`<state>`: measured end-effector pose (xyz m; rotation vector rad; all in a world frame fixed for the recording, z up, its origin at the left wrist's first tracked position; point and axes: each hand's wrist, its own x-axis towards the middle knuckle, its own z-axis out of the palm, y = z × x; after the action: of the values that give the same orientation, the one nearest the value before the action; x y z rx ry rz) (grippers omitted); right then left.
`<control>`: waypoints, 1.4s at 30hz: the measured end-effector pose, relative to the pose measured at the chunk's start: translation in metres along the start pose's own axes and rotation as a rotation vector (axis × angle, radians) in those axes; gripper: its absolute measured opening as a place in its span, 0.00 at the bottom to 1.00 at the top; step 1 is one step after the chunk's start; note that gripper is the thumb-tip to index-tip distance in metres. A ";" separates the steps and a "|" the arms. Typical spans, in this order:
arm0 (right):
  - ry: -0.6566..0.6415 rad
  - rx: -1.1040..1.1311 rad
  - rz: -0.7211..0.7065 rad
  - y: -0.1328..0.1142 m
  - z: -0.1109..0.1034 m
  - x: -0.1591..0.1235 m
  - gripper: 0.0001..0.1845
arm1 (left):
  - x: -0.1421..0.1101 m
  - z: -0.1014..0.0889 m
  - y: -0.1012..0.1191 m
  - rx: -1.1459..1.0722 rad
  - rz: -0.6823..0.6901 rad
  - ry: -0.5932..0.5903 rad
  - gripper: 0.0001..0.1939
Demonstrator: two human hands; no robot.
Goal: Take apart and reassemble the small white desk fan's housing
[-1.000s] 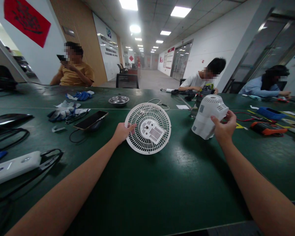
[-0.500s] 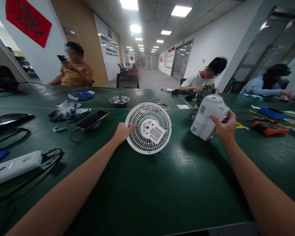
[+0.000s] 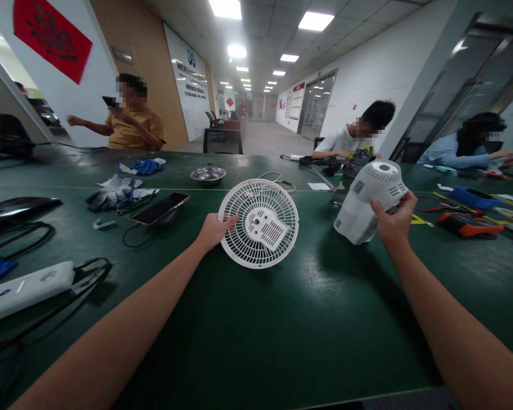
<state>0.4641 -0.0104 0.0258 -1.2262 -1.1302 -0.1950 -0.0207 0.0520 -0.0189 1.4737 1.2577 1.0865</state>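
Note:
A round white fan grille (image 3: pixel 259 222) stands tilted on the green table (image 3: pixel 256 330), its back with a barcode label facing me. My left hand (image 3: pixel 214 230) grips its left rim. My right hand (image 3: pixel 394 225) holds a white fan motor housing (image 3: pixel 367 201) just above the table, to the right of the grille, tilted with its vented end up and to the right.
A phone (image 3: pixel 160 208) on a stand, gloves (image 3: pixel 115 191) and a steel bowl (image 3: pixel 207 174) lie behind the grille. A white power strip (image 3: pixel 23 289) with cables is at the left. An orange tool (image 3: pixel 465 224) lies at the right. Three people sit across the table.
My right hand has tipped the motor housing more upright and lifted it slightly. The grille and my left hand have stayed put. The person in yellow has stretched out an arm.

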 end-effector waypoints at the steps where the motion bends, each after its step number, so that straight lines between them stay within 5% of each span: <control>1: 0.016 0.007 -0.003 0.001 0.000 0.001 0.41 | 0.000 0.000 0.000 -0.002 0.002 0.001 0.14; 6: 0.065 -0.065 -0.080 -0.005 -0.002 0.001 0.44 | 0.000 0.000 0.000 -0.011 0.014 -0.003 0.14; 11: 0.145 -0.173 -0.238 -0.045 0.007 -0.018 0.45 | 0.000 0.001 0.002 -0.028 0.002 0.012 0.12; 13: 0.059 -0.103 -0.251 -0.062 0.020 -0.035 0.46 | -0.001 0.002 0.003 -0.031 -0.007 0.021 0.12; 16: -0.192 -0.134 -0.088 -0.076 0.045 -0.065 0.44 | -0.001 0.003 0.003 -0.035 0.007 0.018 0.13; 22: -0.559 -0.368 0.167 -0.065 0.086 -0.098 0.40 | 0.000 0.004 0.001 -0.023 0.008 0.018 0.13; 29: -0.703 -0.742 0.114 -0.052 0.092 -0.101 0.38 | 0.001 0.003 0.001 -0.004 -0.009 0.003 0.12; 32: -0.669 -0.777 0.091 -0.058 0.091 -0.102 0.40 | -0.001 0.002 0.003 0.012 -0.014 -0.012 0.11; 36: -0.536 -0.463 -0.041 -0.080 0.087 -0.100 0.31 | -0.001 0.002 0.003 0.002 -0.022 -0.011 0.11; 38: -0.562 -0.162 0.026 -0.096 0.086 -0.105 0.23 | -0.001 0.002 0.002 -0.017 -0.017 -0.020 0.12; 42: -0.831 0.422 0.722 -0.129 0.088 -0.129 0.22 | 0.000 0.002 0.001 -0.029 -0.021 -0.009 0.11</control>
<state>0.2663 -0.0452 0.0020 -1.2682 -1.2356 1.1342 -0.0188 0.0522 -0.0184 1.4392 1.2441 1.0785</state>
